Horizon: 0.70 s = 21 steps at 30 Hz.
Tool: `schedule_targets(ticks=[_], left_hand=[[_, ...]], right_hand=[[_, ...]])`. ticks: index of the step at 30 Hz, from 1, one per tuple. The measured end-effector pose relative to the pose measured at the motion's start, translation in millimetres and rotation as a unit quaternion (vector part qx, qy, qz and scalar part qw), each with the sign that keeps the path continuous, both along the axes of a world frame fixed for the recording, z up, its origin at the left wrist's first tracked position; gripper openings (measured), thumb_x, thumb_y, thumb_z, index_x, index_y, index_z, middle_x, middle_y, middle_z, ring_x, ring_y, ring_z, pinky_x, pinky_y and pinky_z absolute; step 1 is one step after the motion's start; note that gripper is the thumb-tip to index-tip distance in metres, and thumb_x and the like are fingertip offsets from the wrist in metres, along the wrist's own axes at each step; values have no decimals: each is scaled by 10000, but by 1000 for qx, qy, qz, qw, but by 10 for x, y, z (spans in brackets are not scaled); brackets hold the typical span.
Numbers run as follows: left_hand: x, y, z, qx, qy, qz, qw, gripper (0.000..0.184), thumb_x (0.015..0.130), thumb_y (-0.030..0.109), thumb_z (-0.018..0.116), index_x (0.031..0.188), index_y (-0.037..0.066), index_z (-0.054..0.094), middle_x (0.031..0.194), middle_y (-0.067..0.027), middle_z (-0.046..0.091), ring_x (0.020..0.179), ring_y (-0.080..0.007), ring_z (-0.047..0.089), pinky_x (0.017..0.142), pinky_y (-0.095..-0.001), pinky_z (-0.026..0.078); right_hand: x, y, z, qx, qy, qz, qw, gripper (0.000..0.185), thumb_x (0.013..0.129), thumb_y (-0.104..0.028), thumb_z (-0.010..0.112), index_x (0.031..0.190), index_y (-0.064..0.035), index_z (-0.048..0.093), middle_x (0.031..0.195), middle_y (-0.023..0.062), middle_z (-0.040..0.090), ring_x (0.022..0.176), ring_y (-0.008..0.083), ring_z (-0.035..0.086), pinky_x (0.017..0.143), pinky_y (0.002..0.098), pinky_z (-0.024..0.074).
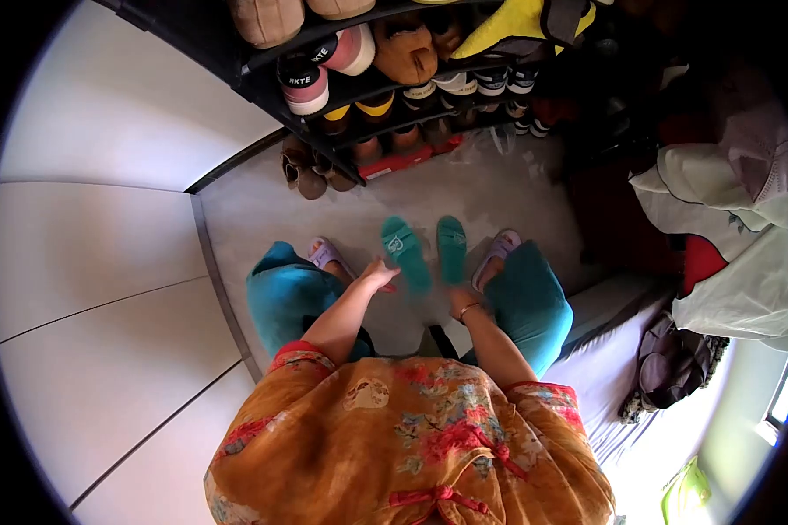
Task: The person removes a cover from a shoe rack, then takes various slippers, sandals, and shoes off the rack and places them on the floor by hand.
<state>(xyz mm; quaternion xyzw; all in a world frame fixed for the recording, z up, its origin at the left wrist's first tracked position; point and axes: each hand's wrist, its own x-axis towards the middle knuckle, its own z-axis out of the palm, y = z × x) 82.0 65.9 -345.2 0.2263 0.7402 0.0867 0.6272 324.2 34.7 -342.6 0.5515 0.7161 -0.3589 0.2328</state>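
Note:
Two green slippers [403,249] show side by side between my feet, toe ends toward the shoe rack and a pale print on the left one. My left hand [379,276] is closed at the side edge of the left slipper. At the heel end of the right green slipper [452,245], my right hand [466,303] is closed, with its fingers partly hidden and a thin bracelet on the wrist. Both heel ends look blurred. On my feet are lilac sandals [324,253], one on either side of the green pair.
A black shoe rack [341,131] full of shoes stands ahead. Brown shoes [304,175] sit on the floor at its left end. White panels [105,254] rise on the left. To the right hang pale clothes [727,262], with a dark bag [674,360] below them.

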Motion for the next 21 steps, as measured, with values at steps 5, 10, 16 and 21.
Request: schedule_targets(ticks=[5, 10, 16, 21], left_hand=[[-292, -87, 43, 9, -31, -156, 987, 517, 881, 285, 620, 1284, 2, 461, 990, -144, 626, 717, -236, 664, 577, -331, 557], [-609, 50, 464, 127, 4, -189, 974, 469, 882, 308, 616, 1281, 90, 501, 1094, -88, 628, 867, -170, 624, 728, -330, 518], [-341, 163, 1935, 502, 133, -157, 840, 496, 856, 303, 618, 1272, 69, 482, 1305, -162, 497, 1179, -312, 501, 946, -387, 430], [257, -22, 2564, 693, 72, -213, 685, 577, 915, 394, 468, 1385, 77, 365, 1494, -141, 239, 1377, -364, 206, 1106, -478, 166]], right_hand=[[57, -73, -285, -120, 13, 87, 989, 294, 841, -171, 582, 1126, -145, 649, 1152, 104, 618, 1002, 280, 605, 817, 375, 504], [63, 301, 32, -69, 89, -36, 993, 199, 853, -226, 577, 915, -99, 717, 788, 51, 702, 764, 208, 661, 748, 331, 513], [-25, 710, 749, -116, 351, -523, 768, 647, 929, -571, 349, 825, -25, 681, 773, 133, 681, 612, 223, 649, 642, 351, 530], [-697, 589, 1600, -316, 692, -406, 507, 782, 894, -667, 290, 1399, -72, 327, 1401, 146, 398, 1298, 292, 356, 1049, 446, 293]])
